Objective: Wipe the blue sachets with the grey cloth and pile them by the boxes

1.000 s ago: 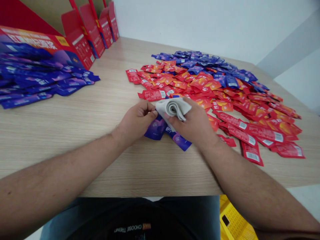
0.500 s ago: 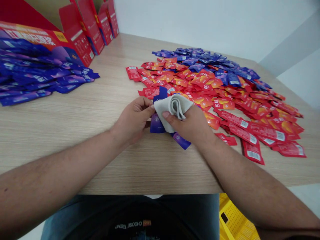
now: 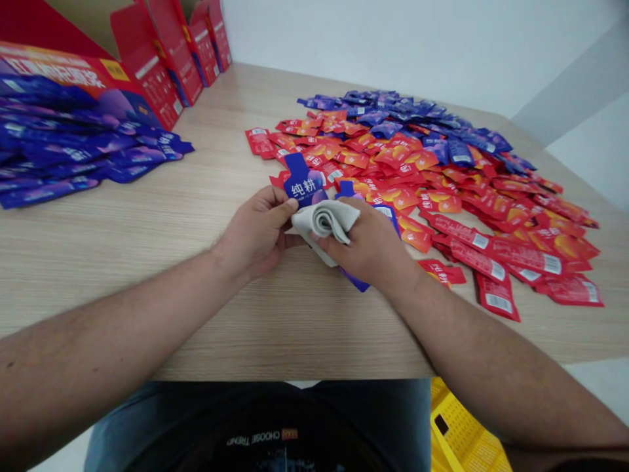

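Note:
My left hand (image 3: 263, 229) pinches the edge of a blue pouch (image 3: 303, 187) between thumb and fingers, above the table's middle. A folded grey cloth (image 3: 327, 221) is gripped in my right hand (image 3: 368, 242) and lies against the lower part of that pouch, hiding it. More blue pouches stick out around my right hand; whether it also holds them is hidden. Just beyond my hands spreads a pile of red pouches (image 3: 393, 157), with blue pouches (image 3: 417, 115) heaped behind it.
At the left, a stack of blue pouches (image 3: 73, 147) lies before open red boxes (image 3: 142, 65). A yellow basket (image 3: 466, 426) stands below the table's front edge at the right. A white wall borders the table's back.
The cloth has moved slightly left and down over the pouch. The held pouch now shows its printed upper part, further up and left.

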The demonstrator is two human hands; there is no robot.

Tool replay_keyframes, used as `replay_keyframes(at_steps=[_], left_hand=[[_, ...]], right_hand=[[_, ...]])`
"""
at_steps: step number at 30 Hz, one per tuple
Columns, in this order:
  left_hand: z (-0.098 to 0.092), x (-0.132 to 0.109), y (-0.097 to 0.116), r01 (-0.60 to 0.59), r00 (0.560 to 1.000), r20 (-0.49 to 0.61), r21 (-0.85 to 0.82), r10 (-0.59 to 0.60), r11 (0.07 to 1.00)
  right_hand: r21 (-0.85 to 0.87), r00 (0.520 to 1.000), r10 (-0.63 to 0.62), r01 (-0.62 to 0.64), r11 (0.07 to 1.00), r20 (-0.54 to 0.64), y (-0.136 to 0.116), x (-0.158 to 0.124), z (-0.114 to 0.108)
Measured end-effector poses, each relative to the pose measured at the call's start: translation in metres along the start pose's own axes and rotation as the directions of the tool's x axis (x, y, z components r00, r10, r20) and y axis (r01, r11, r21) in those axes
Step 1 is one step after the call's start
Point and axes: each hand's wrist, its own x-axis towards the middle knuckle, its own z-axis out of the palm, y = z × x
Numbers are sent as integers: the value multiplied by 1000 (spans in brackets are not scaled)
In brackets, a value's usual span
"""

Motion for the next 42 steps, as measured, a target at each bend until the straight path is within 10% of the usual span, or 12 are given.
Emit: replay_keyframes(at_steps=[16,21,25,42], left_hand=[[3,-3,5,-31,999,20,20,31,999],[1,-1,3,-101,995,-2,82,102,991],[-1,-2,4,-110,990,103,89,101,990],[-2,0,5,-83,996,22,102,81,991]], right_hand=[[28,992,13,-10,1000,-125,5,0,1],[6,996,-49,48,999,75,5,1,-4],[125,983,85,-65,990,-164,12,5,-16],[174,994,12,6,985,-105,12,5,-8]])
